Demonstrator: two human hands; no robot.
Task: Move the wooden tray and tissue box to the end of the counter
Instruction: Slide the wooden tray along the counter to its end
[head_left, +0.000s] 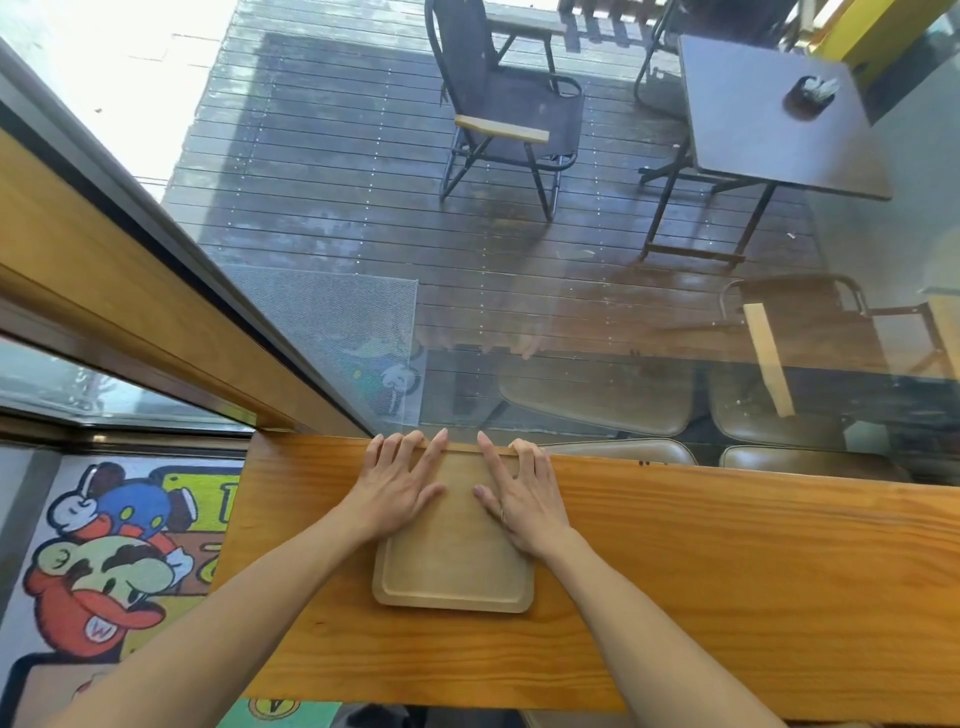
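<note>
Red cap on the cartoon floor mat (104, 618): we read one letter, "W".
Other text: we find none readable.

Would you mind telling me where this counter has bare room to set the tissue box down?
No tissue box shows here. The orange wooden counter is bare to the right of the pale square wooden tray, and a narrower bare strip lies between the tray and the counter's left end. It is crowded only at the tray's far edge by the window, where the left hand and right hand lie flat.

The wooden tray (453, 571) is set on the surface (727, 571) near its left end, against the window glass (519, 312) behind.
</note>
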